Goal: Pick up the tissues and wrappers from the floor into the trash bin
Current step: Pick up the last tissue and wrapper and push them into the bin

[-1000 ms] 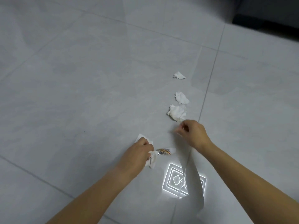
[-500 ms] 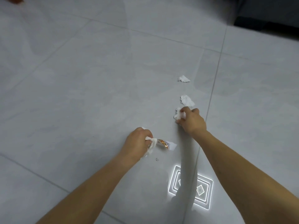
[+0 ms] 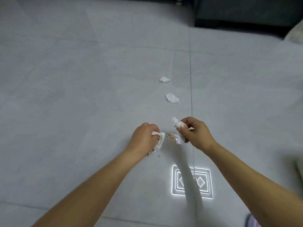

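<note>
Grey floor tiles (image 3: 82, 95) run across the whole room, pale and glossy, with a bright rectangular light reflection (image 3: 191, 181) shining on them near the person. Both bare arms reach forward over the floor. The left hand (image 3: 144, 138) is clenched around a crumpled white tissue (image 3: 159, 140), and a scrap of shiny wrapper edge peeks out below its wrist. The right hand (image 3: 195, 131) is curled closed around another wad of tissue (image 3: 177, 123), which pokes out on its far-left side, while its lower fingers pinch the white end of an orange printed wrapper (image 3: 173, 137) that stretches between the two hands. Whether that wrapper touches the floor I cannot tell. Farther off, two more crumpled tissues lie on the tiles just left of a grout line: a middle tissue (image 3: 172, 98) and a far tissue (image 3: 164, 79), well apart from the hands. Dark furniture (image 3: 246, 12) stands at the far right edge.
</note>
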Demonstrator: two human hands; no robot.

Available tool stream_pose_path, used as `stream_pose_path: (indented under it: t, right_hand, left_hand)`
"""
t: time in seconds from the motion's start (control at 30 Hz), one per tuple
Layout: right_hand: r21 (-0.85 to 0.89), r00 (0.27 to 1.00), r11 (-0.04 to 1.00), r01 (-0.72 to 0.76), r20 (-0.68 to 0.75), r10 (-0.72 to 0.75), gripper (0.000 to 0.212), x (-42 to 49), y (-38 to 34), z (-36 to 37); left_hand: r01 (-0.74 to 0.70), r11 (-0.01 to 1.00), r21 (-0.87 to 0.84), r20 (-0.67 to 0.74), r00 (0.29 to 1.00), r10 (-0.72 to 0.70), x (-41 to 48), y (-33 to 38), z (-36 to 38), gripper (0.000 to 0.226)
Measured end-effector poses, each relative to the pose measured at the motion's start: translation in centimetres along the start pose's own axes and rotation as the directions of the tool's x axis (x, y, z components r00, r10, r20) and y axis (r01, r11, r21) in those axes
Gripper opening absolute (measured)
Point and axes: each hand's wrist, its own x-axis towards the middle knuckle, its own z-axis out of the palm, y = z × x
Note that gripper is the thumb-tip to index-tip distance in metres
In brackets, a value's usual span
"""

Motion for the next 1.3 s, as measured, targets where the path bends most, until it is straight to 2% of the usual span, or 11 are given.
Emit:
stream_pose_path:
  t: [0.1, 0.27, 0.37, 0.5, 0.67, 0.83, 0.9, 1.0, 1.1, 1.3]
  right_hand:
    - [0.014, 0.993, 1.000, 0.004, -0.119, -0.002, 0.010, -3.7, -2.1, -4.7]
    - [-0.085, 0.967, 0.996, -0.024, -0.254, 0.001, 0.015, -9.9, -3.8, -13.5]
    - [-0.156, 0.958, 0.987, -0.024, -0.286, -0.021, 0.016, -12.6, -4.1, -17.5]
    - [-0.270, 0.956, 0.962, 0.041, -0.271, -0.116, 0.014, -16.6, -4.5, -22.1]
    - [-0.203, 0.943, 0.971, 0.128, -0.280, -0.183, 0.007, -23.7, -3.1, -29.2]
    - [-0.211, 0.914, 0.974, 0.084, -0.372, -0.159, 0.007, -29.7, 1.7, -37.0]
    - [-0.198, 0.898, 0.978, 0.065, -0.415, -0.144, 0.007, -30.8, 3.8, -39.8]
    - [-0.237, 0.876, 0.970, 0.047, -0.458, -0.154, 0.013, -31.1, 6.9, -43.3]
    - [-0.340, 0.880, 0.940, -0.003, -0.448, -0.159, 0.013, -30.7, 9.6, -45.5]
    - [-0.647, 0.929, 0.760, -0.053, -0.312, -0.201, 0.022, -28.4, 11.9, -46.6]
  left_hand:
    - [-0.123, 0.991, -0.047, 0.034, 0.992, 0.124, 0.6, 4.0, 1.1, 0.014]
    - [-0.339, 0.932, -0.128, 0.071, 0.934, 0.349, -0.5, 13.9, 2.3, 0.015]
    - [-0.454, 0.880, -0.140, 0.031, 0.886, 0.462, -1.4, 18.8, 2.2, 0.014]
    - [-0.529, 0.832, -0.165, -0.013, 0.845, 0.535, -3.7, 24.8, 2.9, 0.016]
    - [-0.717, 0.684, -0.135, -0.001, 0.690, 0.723, -7.7, 33.9, 5.7, 0.013]
    - [-0.772, 0.617, -0.153, 0.069, 0.614, 0.786, -10.8, 43.0, 11.5, 0.013]
    - [-0.779, 0.619, -0.103, 0.078, 0.614, 0.785, -11.1, 46.0, 14.2, 0.014]
    - [-0.758, 0.651, -0.037, 0.039, 0.650, 0.759, -11.4, 49.6, 17.8, 0.011]
    - [-0.744, 0.667, 0.034, 0.095, 0.667, 0.739, -11.6, 51.9, 20.7, 0.009]
    - [-0.696, 0.682, 0.224, 0.199, 0.718, 0.667, -10.4, 52.7, 23.9, 0.021]
